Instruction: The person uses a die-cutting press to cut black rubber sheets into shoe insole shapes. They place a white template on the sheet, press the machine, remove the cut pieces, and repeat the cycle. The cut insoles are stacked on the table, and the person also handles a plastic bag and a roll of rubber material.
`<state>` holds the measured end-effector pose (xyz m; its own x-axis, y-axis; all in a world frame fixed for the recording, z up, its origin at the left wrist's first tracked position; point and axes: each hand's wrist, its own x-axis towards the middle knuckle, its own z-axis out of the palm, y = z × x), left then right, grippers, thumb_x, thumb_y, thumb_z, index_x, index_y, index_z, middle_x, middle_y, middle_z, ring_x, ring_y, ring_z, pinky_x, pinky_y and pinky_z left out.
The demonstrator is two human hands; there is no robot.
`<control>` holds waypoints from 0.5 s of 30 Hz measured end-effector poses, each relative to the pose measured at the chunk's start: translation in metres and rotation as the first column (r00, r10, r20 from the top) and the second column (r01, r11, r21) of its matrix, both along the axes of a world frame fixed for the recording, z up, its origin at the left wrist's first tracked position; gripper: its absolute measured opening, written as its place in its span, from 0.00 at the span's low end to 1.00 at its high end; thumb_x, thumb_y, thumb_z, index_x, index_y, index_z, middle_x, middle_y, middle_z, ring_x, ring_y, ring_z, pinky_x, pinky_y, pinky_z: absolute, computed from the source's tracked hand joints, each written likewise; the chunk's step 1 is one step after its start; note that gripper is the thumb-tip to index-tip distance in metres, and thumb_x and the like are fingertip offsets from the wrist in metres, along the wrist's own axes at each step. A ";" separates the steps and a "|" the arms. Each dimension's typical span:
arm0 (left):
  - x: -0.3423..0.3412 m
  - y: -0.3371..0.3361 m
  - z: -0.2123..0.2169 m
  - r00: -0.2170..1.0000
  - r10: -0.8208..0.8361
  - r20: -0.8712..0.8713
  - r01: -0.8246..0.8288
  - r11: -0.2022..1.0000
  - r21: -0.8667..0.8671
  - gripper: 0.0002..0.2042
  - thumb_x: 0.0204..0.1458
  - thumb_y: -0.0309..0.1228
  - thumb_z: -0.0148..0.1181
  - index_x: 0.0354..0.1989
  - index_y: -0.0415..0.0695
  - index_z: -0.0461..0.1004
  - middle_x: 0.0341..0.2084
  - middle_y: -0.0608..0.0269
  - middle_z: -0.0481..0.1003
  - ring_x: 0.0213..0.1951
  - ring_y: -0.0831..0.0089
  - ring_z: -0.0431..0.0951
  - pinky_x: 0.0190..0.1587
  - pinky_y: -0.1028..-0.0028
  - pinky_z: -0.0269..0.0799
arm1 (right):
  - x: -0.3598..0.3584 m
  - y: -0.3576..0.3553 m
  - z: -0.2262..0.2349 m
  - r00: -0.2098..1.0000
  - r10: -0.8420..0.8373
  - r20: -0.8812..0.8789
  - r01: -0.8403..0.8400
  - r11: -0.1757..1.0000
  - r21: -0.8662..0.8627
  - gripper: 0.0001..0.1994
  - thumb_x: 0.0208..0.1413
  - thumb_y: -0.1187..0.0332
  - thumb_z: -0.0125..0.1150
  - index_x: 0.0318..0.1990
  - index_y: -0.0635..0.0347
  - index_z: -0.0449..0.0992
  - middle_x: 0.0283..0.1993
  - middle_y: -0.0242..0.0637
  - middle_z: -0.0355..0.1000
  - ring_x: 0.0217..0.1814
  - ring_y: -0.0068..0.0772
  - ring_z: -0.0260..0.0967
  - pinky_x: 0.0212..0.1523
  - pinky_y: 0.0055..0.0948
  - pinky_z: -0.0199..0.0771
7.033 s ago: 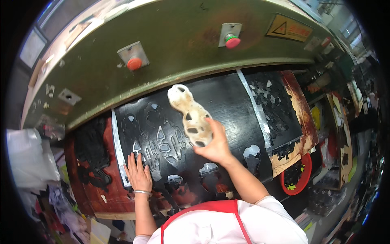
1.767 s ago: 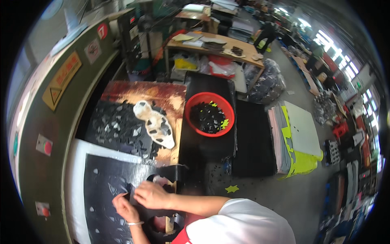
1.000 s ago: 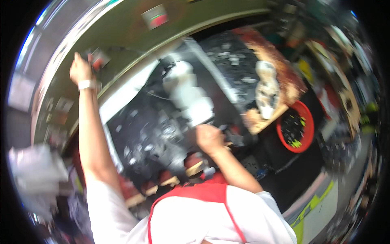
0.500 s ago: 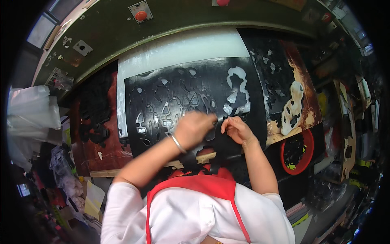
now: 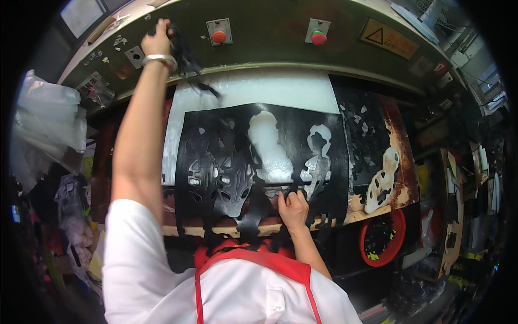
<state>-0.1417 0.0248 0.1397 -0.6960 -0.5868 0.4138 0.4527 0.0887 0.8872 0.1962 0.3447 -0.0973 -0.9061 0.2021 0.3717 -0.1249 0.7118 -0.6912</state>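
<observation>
High at the upper left, my left hand (image 5: 157,42) is closed on a dangling bunch of black cut-out sheet pieces (image 5: 186,60). My right hand (image 5: 294,209) is closed with bent fingers at the near part of a black sheet (image 5: 338,146), pinching its edge beside a large opening. Sole-shaped outlines with small cutouts run across the sheet's left half. Two openings, one large and one partly filled, let the white board (image 5: 243,87) beneath show through. The sheet's near edge hangs in ragged strips over the wooden table edge.
Beyond the board runs a green machine beam (image 5: 264,48) with an orange-red button (image 5: 218,36) and a pink-red button (image 5: 319,36). A pale sole-shaped piece (image 5: 384,181) lies at right, above a red basin (image 5: 402,237) of black scraps. Clear plastic bags (image 5: 51,124) hang at left.
My left hand has swung from the middle of the sheet to the upper left, carrying black pieces. A large sole-shaped opening now shows in the sheet. My right hand has moved lower, nearer the edge.
</observation>
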 end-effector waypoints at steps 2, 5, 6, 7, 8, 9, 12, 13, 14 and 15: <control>-0.013 -0.033 0.056 0.984 0.113 0.141 -0.080 0.972 -0.220 0.14 0.59 0.38 0.55 0.38 0.39 0.79 0.24 0.66 0.76 0.25 0.79 0.72 0.29 0.79 0.67 | -0.002 0.004 0.017 1.000 0.009 0.027 -0.008 1.000 -0.018 0.23 0.46 0.67 0.70 0.13 0.60 0.59 0.19 0.41 0.59 0.18 0.49 0.61 0.19 0.44 0.58; 0.001 -0.042 0.102 0.988 -0.148 -0.038 0.133 0.956 -0.262 0.14 0.63 0.39 0.51 0.39 0.39 0.73 0.22 0.68 0.74 0.17 0.84 0.69 0.17 0.84 0.63 | 0.002 0.011 0.059 0.989 -0.011 0.146 -0.033 0.955 0.296 0.13 0.44 0.65 0.70 0.23 0.59 0.70 0.28 0.42 0.69 0.28 0.51 0.70 0.27 0.43 0.70; 0.011 -0.034 0.102 0.971 -0.231 -0.061 0.216 0.958 -0.188 0.15 0.63 0.41 0.51 0.35 0.40 0.73 0.21 0.69 0.74 0.16 0.83 0.69 0.17 0.83 0.62 | 0.005 0.013 0.073 0.994 0.008 0.110 -0.042 0.950 0.308 0.12 0.44 0.66 0.70 0.26 0.60 0.71 0.30 0.43 0.70 0.30 0.51 0.71 0.29 0.42 0.72; 0.029 -0.028 0.097 0.972 -0.236 0.010 0.226 0.919 -0.322 0.14 0.63 0.40 0.52 0.36 0.41 0.74 0.20 0.68 0.73 0.16 0.82 0.68 0.16 0.82 0.62 | 0.008 0.012 0.084 0.998 0.035 0.059 -0.052 0.946 0.321 0.12 0.44 0.66 0.70 0.30 0.61 0.73 0.33 0.43 0.72 0.32 0.51 0.72 0.32 0.41 0.73; 0.050 -0.016 0.079 0.968 -0.238 0.083 0.251 0.884 -0.393 0.14 0.62 0.40 0.52 0.37 0.41 0.74 0.20 0.68 0.73 0.16 0.82 0.69 0.17 0.81 0.63 | 0.008 0.009 0.091 0.995 0.097 -0.009 -0.091 0.960 0.263 0.12 0.45 0.67 0.69 0.32 0.63 0.74 0.34 0.44 0.73 0.32 0.50 0.72 0.33 0.40 0.73; 0.075 -0.003 0.058 0.959 -0.238 0.151 0.281 0.842 -0.461 0.14 0.62 0.40 0.53 0.39 0.41 0.74 0.20 0.68 0.72 0.17 0.81 0.69 0.17 0.81 0.65 | 0.007 0.005 0.093 0.982 0.188 0.017 -0.188 0.970 0.151 0.12 0.45 0.66 0.70 0.32 0.63 0.74 0.34 0.44 0.73 0.32 0.49 0.73 0.33 0.38 0.73; 0.156 0.052 -0.032 0.921 -0.388 -0.046 0.152 0.465 -0.872 0.11 0.44 0.18 0.57 0.37 0.42 0.78 0.31 0.58 0.74 0.34 0.64 0.74 0.35 0.68 0.72 | -0.012 -0.012 0.075 0.823 0.460 0.332 -0.425 0.888 -0.177 0.16 0.44 0.59 0.72 0.28 0.65 0.76 0.32 0.46 0.72 0.35 0.48 0.72 0.38 0.38 0.72; 0.192 0.069 -0.069 0.920 -0.390 -0.048 0.051 0.239 -0.970 0.13 0.39 0.15 0.56 0.35 0.42 0.77 0.27 0.57 0.72 0.33 0.58 0.72 0.37 0.64 0.72 | -0.020 -0.014 0.063 0.665 0.570 0.482 -0.414 0.819 -0.397 0.18 0.51 0.55 0.68 0.27 0.65 0.77 0.29 0.40 0.73 0.34 0.38 0.72 0.37 0.32 0.70; 0.223 0.079 -0.100 0.875 -0.477 0.087 0.217 0.225 -0.950 0.12 0.41 0.16 0.57 0.36 0.42 0.75 0.27 0.56 0.71 0.31 0.58 0.71 0.36 0.64 0.72 | -0.030 -0.019 0.050 0.569 0.692 0.444 -0.356 0.694 -0.625 0.19 0.55 0.54 0.64 0.27 0.64 0.77 0.27 0.35 0.72 0.33 0.32 0.70 0.37 0.30 0.69; 0.254 0.088 -0.129 0.789 -0.586 0.184 0.408 0.277 -0.870 0.14 0.41 0.18 0.59 0.39 0.42 0.74 0.29 0.55 0.70 0.32 0.58 0.71 0.36 0.63 0.72 | -0.039 -0.022 0.038 0.488 0.781 0.390 -0.247 0.552 -0.796 0.21 0.59 0.52 0.60 0.26 0.63 0.78 0.26 0.31 0.71 0.33 0.26 0.68 0.37 0.27 0.67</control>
